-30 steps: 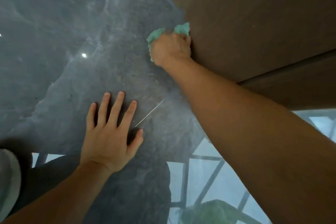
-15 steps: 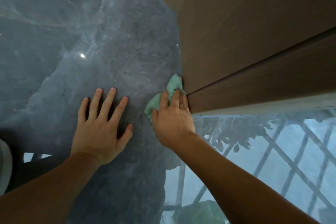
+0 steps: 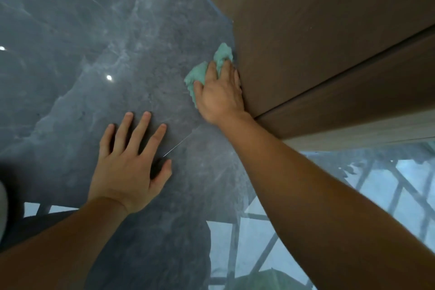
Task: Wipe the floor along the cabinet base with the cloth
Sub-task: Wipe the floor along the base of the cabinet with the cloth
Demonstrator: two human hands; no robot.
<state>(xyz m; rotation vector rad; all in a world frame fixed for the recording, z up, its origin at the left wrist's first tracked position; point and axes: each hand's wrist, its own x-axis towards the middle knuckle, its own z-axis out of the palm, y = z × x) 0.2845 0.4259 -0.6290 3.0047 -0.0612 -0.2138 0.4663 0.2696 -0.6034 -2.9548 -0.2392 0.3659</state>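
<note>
Head view: the right hand (image 3: 220, 94) lies palm down on the green cloth (image 3: 201, 73) and presses it on the floor (image 3: 94, 30), w/ fingers bent over the crumpled fabric, so this grip is closed on the cloth. The cloth sticks out ahead of the fingertips and to the left of the grip; the rest is hidden under the palm. Directly right of the grip stands the brown cabinet (image 3: 317, 30); the little-finger side of the hand touches its base, and the cloth's far tip is right at the line where cabinet and floor meet. A dark seam runs diagonally across the cabinet front, above and right of the grip.

The left hand (image 3: 131, 167) is below and left of the grip, well apart from the cloth. It rests flat on the floor, fingers spread and straight, holding nothing. Between both hands there is a thin light scratch (image 3: 181, 143) on the floor. The floor is dark grey, glossy, marble-like; it reflects two small light spots far left of the grip and a window grid (image 3: 388, 195) below the right forearm.
</note>
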